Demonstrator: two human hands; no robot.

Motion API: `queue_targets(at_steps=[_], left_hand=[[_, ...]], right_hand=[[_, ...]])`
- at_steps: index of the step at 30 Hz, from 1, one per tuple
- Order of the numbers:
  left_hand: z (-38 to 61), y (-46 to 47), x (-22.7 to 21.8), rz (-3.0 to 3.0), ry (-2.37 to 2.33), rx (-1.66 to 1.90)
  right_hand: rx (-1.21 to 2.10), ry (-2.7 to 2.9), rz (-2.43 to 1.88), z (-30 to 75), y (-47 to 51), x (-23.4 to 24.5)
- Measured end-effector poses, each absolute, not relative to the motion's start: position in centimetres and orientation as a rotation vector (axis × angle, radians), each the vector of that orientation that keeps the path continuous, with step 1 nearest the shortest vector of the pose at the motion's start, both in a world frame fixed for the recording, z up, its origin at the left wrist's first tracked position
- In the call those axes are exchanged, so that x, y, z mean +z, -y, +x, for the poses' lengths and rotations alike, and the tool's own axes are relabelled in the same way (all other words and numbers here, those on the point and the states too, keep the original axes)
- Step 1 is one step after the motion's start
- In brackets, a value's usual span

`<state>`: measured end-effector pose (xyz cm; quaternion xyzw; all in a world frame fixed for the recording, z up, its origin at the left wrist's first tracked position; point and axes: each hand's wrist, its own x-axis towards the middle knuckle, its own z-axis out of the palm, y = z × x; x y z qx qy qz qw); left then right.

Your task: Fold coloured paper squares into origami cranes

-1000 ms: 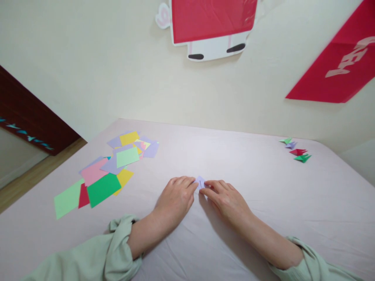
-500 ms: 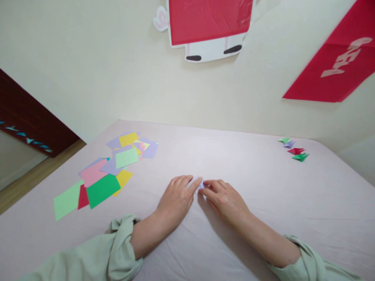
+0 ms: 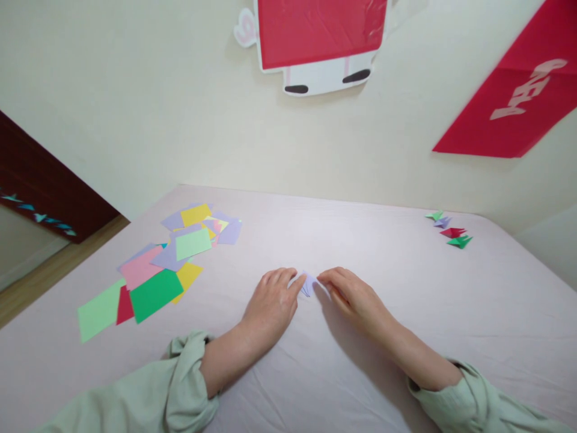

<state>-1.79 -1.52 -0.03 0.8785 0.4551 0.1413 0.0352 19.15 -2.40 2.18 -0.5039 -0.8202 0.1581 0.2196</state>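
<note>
Wall: pale, with a red-and-white cutout fixed above the table and a red banner with white lettering slanting at the right.
Far left: a dark brown panel bordered by light floor, with small bluish shapes strung across it.
Table: covered in a pinkish-white cloth, creased toward the near side.
Purple paper: a small folded piece on the cloth between the two hands; fine dark fold lines now meet at its near tip, where a second ago one short dark line ran down its middle.
Left hand: palm down, fingers loosely apart, one fingertip on the paper's left side; half a second ago that finger reached farther across it.
Right hand: turned more on its side than before, fingertips drawn together by the paper's right corner, thumb mostly hidden; from where I stand I cannot tell whether they pinch it.
Sleeves: light green, rolled up on both forearms.
Loose sheets: green, pink, yellow, red and purple, overlapping on the table's left, lying as they did.
Folded pieces: four in a row near the right far corner, light green, purple, red and green, unchanged.
</note>
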Motion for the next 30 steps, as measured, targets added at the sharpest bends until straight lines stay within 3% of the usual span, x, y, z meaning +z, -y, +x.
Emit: queue_targets(at_steps=[19, 23, 30], left_hand=[[-2.4, 1.7, 0.0, 2.602, -1.359, 0.514], [-2.3, 1.8, -0.2, 2.612, -1.36, 0.512], [-2.5, 1.6, -0.1, 2.505, -1.303, 0.632]], right_hand=[[-0.007, 2.508, -1.384, 17.6, 3.7, 1.1], [0.052, 2.53, -1.403, 17.4, 4.5, 1.4], [0.43, 2.349, -1.397, 18.1, 3.9, 2.3]])
